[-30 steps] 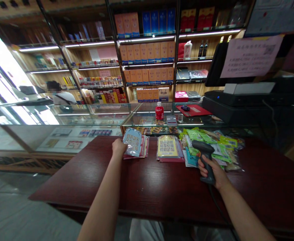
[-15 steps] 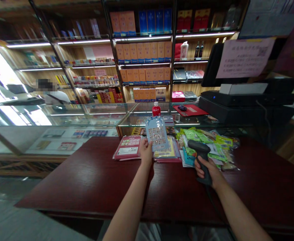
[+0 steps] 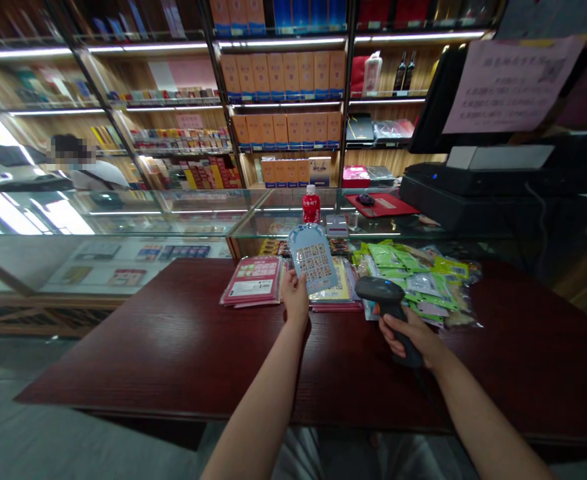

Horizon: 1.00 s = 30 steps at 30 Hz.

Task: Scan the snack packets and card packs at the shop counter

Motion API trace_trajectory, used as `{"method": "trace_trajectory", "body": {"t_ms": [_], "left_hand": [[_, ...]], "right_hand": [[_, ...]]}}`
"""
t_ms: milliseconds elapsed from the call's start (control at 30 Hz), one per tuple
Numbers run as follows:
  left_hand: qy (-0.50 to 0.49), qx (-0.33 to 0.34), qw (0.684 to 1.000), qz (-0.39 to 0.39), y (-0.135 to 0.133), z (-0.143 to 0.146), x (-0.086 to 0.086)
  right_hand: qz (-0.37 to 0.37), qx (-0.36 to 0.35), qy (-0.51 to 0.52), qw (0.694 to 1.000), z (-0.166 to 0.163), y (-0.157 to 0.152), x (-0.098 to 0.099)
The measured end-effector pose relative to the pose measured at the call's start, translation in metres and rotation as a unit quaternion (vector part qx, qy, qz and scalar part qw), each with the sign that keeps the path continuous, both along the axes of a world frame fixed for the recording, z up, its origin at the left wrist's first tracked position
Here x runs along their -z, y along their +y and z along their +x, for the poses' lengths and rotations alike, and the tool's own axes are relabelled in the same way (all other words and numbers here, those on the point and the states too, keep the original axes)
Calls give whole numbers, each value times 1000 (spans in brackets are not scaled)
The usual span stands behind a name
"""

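Note:
My left hand (image 3: 295,295) pinches the lower left edge of a light-blue card in clear wrap (image 3: 314,259), printed with rows of small pictures and held up above the table. Wrapped around the handle of a dark barcode scanner (image 3: 381,291) is my right hand (image 3: 411,337); the scanner's head points left, toward the card. Pink-red packets (image 3: 251,283) lie stacked left of my left hand. Behind the card is a second stack with a yellow packet (image 3: 344,283) on top. Green and yellow snack-like bags (image 3: 398,262) are heaped beyond the scanner.
The dark red wooden table (image 3: 183,333) meets a glass display counter (image 3: 258,220). On the glass stand a red bottle (image 3: 311,205) and a mouse (image 3: 365,199) on a red mat (image 3: 388,205). A monitor (image 3: 436,107) rises at the right. A person (image 3: 98,173) is at the far left.
The scanner has moved left, closer to the card, and its head has turned more toward it. The card tilts slightly differently in my left hand. The camera view has shifted a little downward.

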State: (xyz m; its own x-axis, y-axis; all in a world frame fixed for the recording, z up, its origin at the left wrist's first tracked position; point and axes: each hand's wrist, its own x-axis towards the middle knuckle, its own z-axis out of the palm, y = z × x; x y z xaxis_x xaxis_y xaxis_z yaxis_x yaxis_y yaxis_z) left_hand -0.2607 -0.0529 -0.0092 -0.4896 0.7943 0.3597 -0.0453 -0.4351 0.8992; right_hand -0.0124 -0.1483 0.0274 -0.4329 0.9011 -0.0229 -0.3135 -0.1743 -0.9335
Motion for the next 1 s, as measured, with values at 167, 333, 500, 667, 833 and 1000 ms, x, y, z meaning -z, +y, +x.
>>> {"method": "trace_trajectory", "body": {"t_ms": [167,333,500,667,833,1000], "left_hand": [[41,-40,998,-14,-1,0,-3],[35,-31,999,-17,-3,1,-6],[-25,-4,1000,16,-2,1,-5],[-36,-35,999,17,-1,0,-4],[-19,-23,999,-34,-3,-1,-1],[149,-91,972,-157,-11,-5,-5]], "right_hand": [[3,-2,-1,1000,1,1,0],[3,-5,5,1000,4,4,3],[-1,-12,8,1000,7,6,6],[-3,-1,6,1000,9,8,8],[-15,37,20,999,10,11,8],[-13,55,41,998,11,12,8]]}}
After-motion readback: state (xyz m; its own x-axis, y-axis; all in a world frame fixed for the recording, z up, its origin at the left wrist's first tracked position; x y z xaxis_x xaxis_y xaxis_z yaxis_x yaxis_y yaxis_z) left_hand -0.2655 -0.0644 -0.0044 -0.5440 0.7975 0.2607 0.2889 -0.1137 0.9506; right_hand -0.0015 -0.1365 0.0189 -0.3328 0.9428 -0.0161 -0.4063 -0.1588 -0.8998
